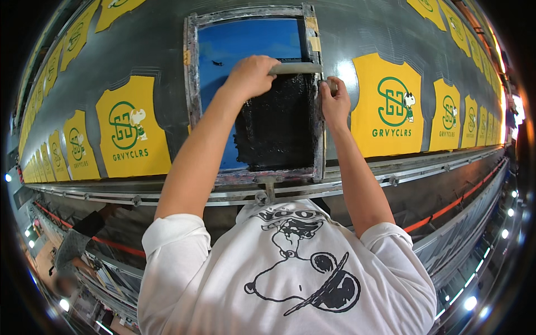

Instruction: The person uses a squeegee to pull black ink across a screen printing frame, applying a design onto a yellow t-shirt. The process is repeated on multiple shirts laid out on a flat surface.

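Observation:
A printing screen with a worn, ink-stained metal frame (193,84) lies in front of me on the long dark table. Its mesh (231,42) is blue, and wet black ink (279,125) covers the lower right part. My left hand (251,78) is closed on the left end of a squeegee (298,68), whose grey handle lies crosswise over the upper part of the ink. At the frame's right side my right hand (336,103) is closed, thumb and fingers pinching a small greyish piece that I cannot make out.
Yellow shirt panels (134,128) with green prints lie in rows left and right of the screen, another panel (385,106) close by my right hand. A metal rail (139,198) runs along the table's near edge. Another person (72,248) is at the lower left.

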Demonstrator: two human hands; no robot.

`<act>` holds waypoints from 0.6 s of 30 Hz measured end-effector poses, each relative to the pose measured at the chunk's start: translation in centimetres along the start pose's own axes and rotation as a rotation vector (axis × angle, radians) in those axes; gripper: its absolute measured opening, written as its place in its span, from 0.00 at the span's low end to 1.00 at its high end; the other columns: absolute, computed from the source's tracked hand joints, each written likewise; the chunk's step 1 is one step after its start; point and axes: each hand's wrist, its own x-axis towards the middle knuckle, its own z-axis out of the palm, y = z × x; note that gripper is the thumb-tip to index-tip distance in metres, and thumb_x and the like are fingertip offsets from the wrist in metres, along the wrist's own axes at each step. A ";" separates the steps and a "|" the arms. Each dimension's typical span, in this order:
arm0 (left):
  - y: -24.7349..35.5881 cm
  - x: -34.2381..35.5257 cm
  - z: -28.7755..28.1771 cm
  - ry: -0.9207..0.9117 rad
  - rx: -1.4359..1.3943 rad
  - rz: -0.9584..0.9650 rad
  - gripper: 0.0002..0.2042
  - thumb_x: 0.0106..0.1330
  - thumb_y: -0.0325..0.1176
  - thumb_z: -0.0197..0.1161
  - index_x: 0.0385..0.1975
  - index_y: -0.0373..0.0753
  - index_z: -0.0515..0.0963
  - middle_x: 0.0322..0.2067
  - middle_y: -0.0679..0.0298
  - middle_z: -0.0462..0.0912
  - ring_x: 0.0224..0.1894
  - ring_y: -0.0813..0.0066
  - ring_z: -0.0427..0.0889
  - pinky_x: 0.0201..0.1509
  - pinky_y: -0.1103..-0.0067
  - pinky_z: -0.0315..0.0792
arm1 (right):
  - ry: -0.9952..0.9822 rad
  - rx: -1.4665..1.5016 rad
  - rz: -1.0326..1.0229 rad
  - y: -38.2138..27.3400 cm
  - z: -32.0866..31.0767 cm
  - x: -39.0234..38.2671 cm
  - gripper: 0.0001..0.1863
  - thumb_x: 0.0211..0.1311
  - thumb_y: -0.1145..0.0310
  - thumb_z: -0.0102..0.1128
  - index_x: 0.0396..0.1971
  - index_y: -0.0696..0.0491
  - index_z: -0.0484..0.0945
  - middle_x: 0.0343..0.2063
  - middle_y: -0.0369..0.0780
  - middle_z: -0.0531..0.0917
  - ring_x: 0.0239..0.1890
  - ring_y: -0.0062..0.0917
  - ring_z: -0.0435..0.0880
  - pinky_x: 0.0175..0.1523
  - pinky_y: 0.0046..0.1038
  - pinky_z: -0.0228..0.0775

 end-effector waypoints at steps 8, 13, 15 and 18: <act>-1.4 2.2 0.5 0.034 0.128 0.017 0.13 0.60 0.40 0.71 0.41 0.42 0.86 0.38 0.56 0.88 0.43 0.53 0.86 0.49 0.62 0.80 | 0.202 -0.318 -0.715 -6.6 -1.1 2.5 0.26 0.60 0.48 0.71 0.47 0.55 0.83 0.31 0.43 0.85 0.44 0.38 0.84 0.54 0.39 0.71; -0.3 2.9 0.5 0.053 0.266 -0.093 0.16 0.57 0.49 0.73 0.33 0.43 0.87 0.30 0.56 0.88 0.37 0.52 0.87 0.41 0.62 0.80 | -0.429 -0.836 -0.889 -10.3 1.7 7.0 0.20 0.58 0.51 0.72 0.35 0.55 0.84 0.30 0.42 0.86 0.40 0.39 0.85 0.50 0.40 0.72; 0.3 2.6 0.5 0.076 0.266 -0.102 0.15 0.56 0.49 0.74 0.29 0.42 0.88 0.29 0.57 0.88 0.35 0.53 0.87 0.40 0.62 0.81 | -0.472 -0.954 -0.842 -9.8 2.1 6.6 0.18 0.58 0.54 0.72 0.31 0.55 0.83 0.28 0.42 0.86 0.38 0.40 0.86 0.49 0.40 0.72; 0.7 0.5 1.9 0.090 0.295 -0.077 0.14 0.56 0.48 0.74 0.27 0.42 0.88 0.28 0.57 0.88 0.33 0.54 0.88 0.39 0.63 0.81 | -0.432 -0.894 -0.862 -8.8 1.5 4.5 0.15 0.58 0.56 0.72 0.28 0.53 0.81 0.27 0.42 0.86 0.35 0.39 0.86 0.49 0.39 0.72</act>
